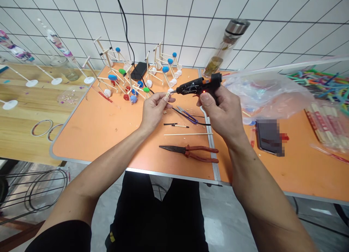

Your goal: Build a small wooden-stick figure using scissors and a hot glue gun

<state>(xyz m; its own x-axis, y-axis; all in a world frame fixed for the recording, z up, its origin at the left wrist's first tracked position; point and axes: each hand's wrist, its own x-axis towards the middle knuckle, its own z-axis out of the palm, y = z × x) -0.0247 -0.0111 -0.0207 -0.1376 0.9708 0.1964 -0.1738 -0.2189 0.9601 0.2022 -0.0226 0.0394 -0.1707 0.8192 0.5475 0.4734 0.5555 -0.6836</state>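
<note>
My right hand (pixel 228 112) is wrapped around the handle of a black hot glue gun (pixel 192 86), which has a small red light lit. The gun points left, and its nozzle reaches the fingertips of my left hand (pixel 152 112). Those fingers pinch a short pale wooden stick piece (pixel 167 95); fingers cover part of it. Below the hands lie purple-handled scissors (pixel 188 116), short dark-ended stick pieces (pixel 180 126), a long thin wooden stick (pixel 188 134) and red-handled long-nose pliers (pixel 200 149).
Stick models with coloured discs (pixel 111 77) stand behind my left hand, near a black phone (pixel 139 71). A glass bottle (pixel 220 52) stands by the tiled wall. On the right are a plastic bag (pixel 267 96), another phone (pixel 268 137) and bundled sticks (pixel 327 123). A cable hangs down the wall.
</note>
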